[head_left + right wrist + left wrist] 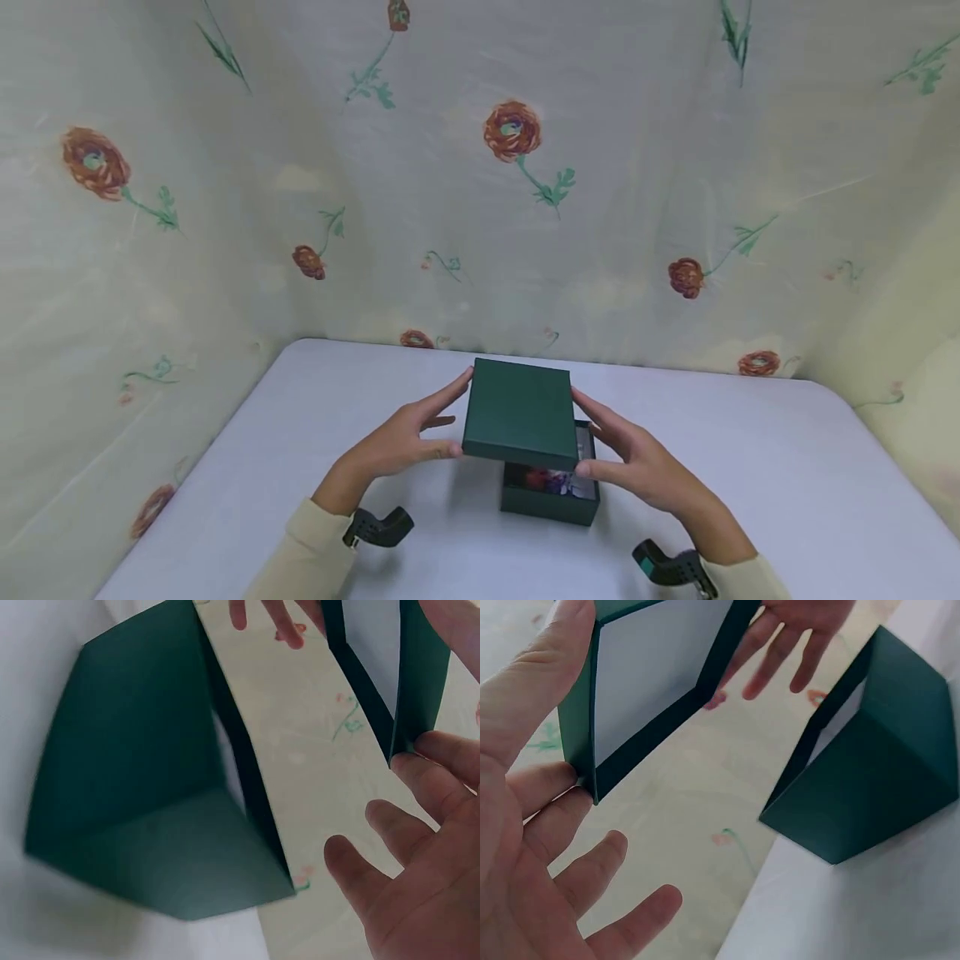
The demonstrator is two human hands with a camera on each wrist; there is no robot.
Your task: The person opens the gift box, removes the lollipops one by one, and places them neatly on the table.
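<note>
A dark green box lid (pixel 519 410) hangs tilted above its box base (pixel 549 505), shifted a little to the left of it. My left hand (pixel 401 442) grips the lid's left side with thumb and fingertips, the lower fingers spread free. On the opposite side my right hand (pixel 637 462) holds the lid between thumb and fingertips. Both wrist views show the lid's white inside (pixel 660 682) and a gap between it and the base (pixel 142 750). Something with red and purple patterning (pixel 551 481) lies in the base, mostly hidden by the lid.
The box base stands on a white table (pixel 420 533) with rounded far corners. A pale cloth with printed flowers (pixel 600 208) hangs behind the table and along both sides. Dark bands (pixel 378 527) with protruding pieces are worn on both wrists.
</note>
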